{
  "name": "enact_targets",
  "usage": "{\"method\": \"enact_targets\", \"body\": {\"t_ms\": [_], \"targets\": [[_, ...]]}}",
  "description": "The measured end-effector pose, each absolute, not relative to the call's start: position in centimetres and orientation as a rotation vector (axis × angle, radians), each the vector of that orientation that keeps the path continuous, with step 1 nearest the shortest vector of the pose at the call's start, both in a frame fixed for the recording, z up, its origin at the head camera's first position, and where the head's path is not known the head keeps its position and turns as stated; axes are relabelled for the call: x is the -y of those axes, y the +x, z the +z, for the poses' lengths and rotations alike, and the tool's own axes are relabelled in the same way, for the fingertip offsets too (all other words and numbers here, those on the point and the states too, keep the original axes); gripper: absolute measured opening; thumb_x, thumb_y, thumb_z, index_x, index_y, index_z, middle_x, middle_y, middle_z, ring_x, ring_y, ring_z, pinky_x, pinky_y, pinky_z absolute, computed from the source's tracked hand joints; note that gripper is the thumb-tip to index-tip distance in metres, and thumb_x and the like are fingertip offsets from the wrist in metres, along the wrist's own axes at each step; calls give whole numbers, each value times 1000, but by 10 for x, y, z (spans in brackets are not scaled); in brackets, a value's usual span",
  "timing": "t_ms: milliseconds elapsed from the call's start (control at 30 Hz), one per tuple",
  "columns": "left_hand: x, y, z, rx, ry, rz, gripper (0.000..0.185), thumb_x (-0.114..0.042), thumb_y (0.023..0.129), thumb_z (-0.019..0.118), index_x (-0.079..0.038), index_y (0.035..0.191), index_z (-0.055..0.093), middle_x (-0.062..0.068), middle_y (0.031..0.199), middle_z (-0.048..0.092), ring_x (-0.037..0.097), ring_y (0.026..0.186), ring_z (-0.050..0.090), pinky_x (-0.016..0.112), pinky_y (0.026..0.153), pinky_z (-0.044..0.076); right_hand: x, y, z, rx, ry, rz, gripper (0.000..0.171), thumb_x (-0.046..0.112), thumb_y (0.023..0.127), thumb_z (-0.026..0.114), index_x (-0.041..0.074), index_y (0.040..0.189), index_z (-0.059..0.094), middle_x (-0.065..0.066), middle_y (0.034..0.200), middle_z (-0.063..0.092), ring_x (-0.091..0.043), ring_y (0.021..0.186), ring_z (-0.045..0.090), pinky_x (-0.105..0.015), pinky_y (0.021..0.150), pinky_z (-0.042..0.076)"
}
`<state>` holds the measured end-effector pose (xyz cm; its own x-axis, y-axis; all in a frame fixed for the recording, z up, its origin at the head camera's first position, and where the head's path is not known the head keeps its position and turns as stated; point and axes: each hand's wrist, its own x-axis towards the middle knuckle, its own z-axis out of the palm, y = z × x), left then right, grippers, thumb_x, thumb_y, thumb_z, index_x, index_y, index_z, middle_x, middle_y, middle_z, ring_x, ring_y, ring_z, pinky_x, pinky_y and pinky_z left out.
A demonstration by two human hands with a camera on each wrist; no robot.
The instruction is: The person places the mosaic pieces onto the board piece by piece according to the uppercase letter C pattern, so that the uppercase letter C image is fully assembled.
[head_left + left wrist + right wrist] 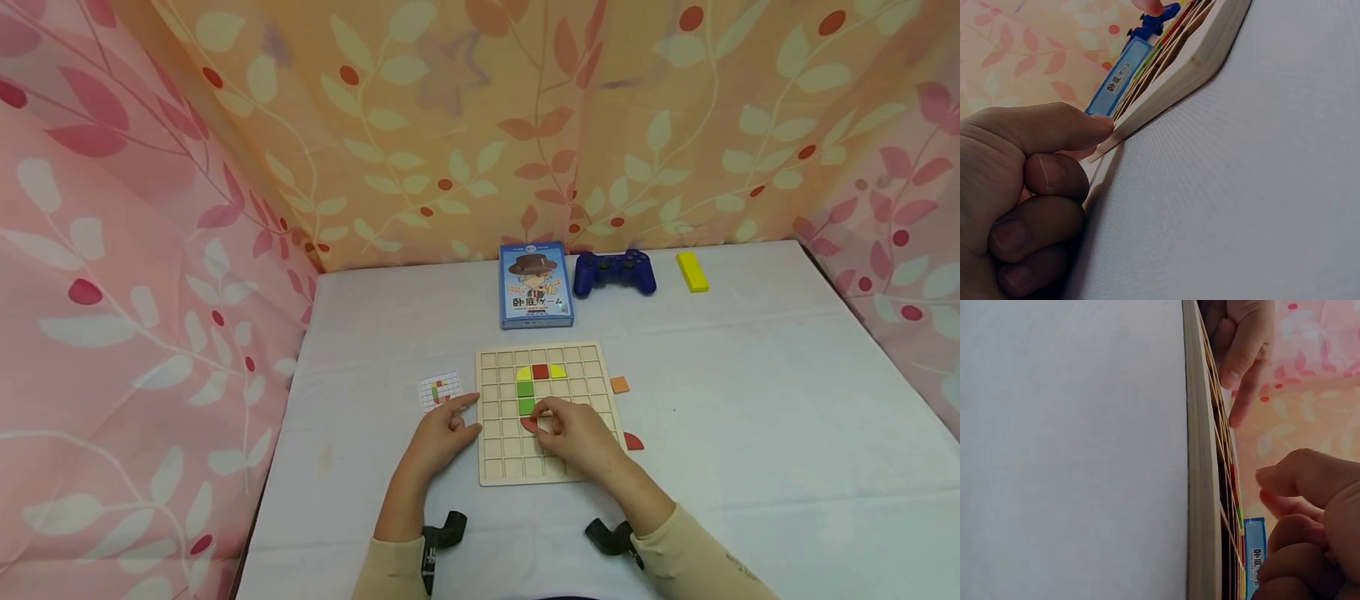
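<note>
Right hand point(581, 437) fingers pinch a red piece point(530, 424) on the wooden grid board point(517, 467) (left hand point(442, 433) curled, steadying its edge).

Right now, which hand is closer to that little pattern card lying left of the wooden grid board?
Left. The left hand rests just below the pattern card, fingertip at the board's left edge. The right hand lies over the board, farther away.

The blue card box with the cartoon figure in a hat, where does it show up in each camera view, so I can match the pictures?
Head: the blue card box lies on the white table, just beyond the wooden grid board.
Left wrist: a blue sliver past the board's far edge, above the left hand's index finger.
Right wrist: a blue corner at the bottom, beside the right hand.
Shared landmark: the wooden grid board.
</note>
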<state>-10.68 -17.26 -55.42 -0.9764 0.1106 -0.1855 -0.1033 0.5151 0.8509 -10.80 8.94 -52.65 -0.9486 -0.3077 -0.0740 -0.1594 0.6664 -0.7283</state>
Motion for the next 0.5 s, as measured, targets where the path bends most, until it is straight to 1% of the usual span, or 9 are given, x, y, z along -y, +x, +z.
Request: {"method": "enact_targets", "body": {"t_ms": [100, 267, 500], "targets": [[173, -107, -554, -2544, 10, 1450, 50, -21, 92, 78, -19, 140, 65, -6, 54, 44, 9, 48, 38, 28, 48, 32, -89, -107, -521, -2691, -386, -1193, 18, 21, 89, 80, 20, 105, 72, 6, 58, 46, -11, 51, 42, -27, 50, 30], [173, -107, -554, -2542, 24, 1460, 50, -21, 92, 78, -18, 140, 65, -6, 53, 45, 9, 47, 39, 28, 48, 32, -91, -108, -509, -2684, -384, -1225, 21, 16, 88, 78, 17, 108, 71, 7, 61, 46, -10, 53, 42, -27, 52, 33], [173, -106, -553, -2535, 24, 1467, 50, -20, 92, 78, -17, 140, 65, -5, 53, 46, 10, 47, 40, 27, 48, 32, -103, -114, -494, -2716, -388, -1303, 26, 15, 89, 78, 11, 114, 71, 8, 61, 40, -7, 53, 35, -26, 52, 31]]}}
